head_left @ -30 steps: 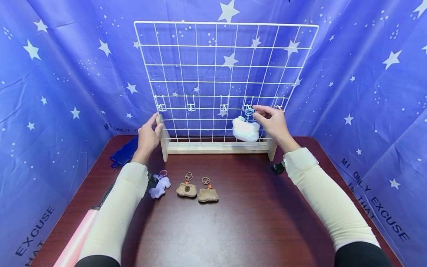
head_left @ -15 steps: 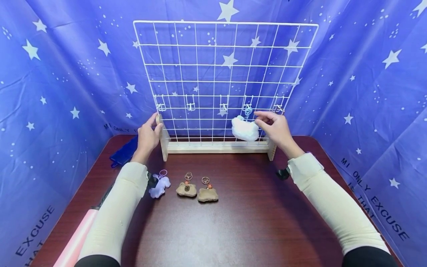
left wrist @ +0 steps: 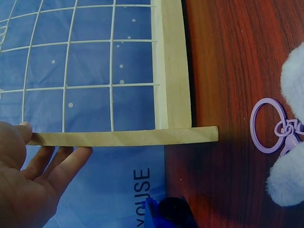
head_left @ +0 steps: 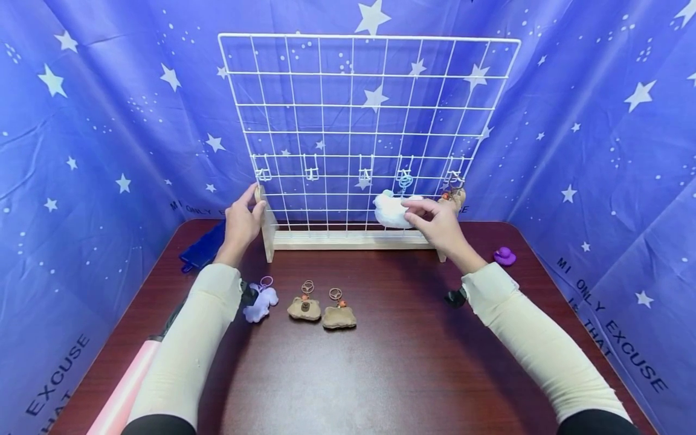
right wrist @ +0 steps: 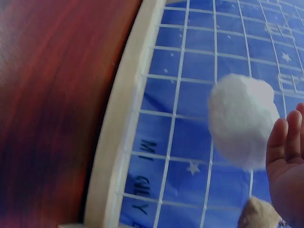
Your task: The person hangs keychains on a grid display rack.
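A white wire grid rack (head_left: 337,133) stands in a wooden base, several hooks along its lower part. My left hand (head_left: 241,223) grips the rack's left wooden upright (left wrist: 123,138), thumb on one side and fingers on the other. From a hook right of centre hangs a white plush keychain (head_left: 388,210) by its blue ring (head_left: 405,180). In the head view my right hand (head_left: 437,226) overlaps the plush's right side; its fingers look straight in the right wrist view, and contact is unclear. Partly behind this hand, a brown plush keychain (head_left: 459,198) hangs from the far-right hook.
On the table lie a lilac plush keychain (head_left: 261,305) near the left wrist and two brown plush keychains (head_left: 304,309) in front of the rack. A purple duck-like toy (head_left: 504,257) sits at right. A dark blue object (head_left: 203,246) and a pink object (head_left: 122,386) are at left.
My right hand has left the blue ring and moved down and left to the white plush, which has shifted slightly left. The brown hanging plush and purple toy have come into sight. My left hand stays put.
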### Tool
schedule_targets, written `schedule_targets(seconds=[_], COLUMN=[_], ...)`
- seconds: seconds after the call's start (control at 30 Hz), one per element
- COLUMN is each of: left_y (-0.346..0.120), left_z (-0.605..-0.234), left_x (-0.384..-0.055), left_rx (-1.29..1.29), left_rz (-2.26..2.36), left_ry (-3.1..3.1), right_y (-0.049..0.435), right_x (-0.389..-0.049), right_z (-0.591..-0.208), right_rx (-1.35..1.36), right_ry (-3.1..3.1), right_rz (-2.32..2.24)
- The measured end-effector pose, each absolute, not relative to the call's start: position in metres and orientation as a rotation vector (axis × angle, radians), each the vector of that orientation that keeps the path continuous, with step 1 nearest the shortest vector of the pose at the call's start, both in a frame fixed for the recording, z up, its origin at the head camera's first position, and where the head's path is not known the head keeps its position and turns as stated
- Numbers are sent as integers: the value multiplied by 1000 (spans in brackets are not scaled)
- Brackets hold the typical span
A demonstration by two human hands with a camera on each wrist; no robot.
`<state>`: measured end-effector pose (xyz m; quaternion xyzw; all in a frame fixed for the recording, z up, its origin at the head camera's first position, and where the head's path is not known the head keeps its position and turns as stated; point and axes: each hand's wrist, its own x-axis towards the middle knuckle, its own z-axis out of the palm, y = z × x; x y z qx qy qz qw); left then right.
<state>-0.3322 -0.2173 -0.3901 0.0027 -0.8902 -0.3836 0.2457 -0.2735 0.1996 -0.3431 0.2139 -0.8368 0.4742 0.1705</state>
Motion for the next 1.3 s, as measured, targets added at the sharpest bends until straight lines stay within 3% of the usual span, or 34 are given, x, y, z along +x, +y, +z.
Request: schedule_targets(seconds=[0.5,1.3], left_y=[-217,-216], left_z=[-387,-390], left_x=[-332,-332], left_rx=[24,30], left_rz=[-1041,-1053], left_ry=[-2435,-2440], right_y=[169,114], right_x=[-289,-278], right_z=[-404,-469], right_rx=[778,1171], right_ry=[-2577,-2913], right_rz=[1300,993])
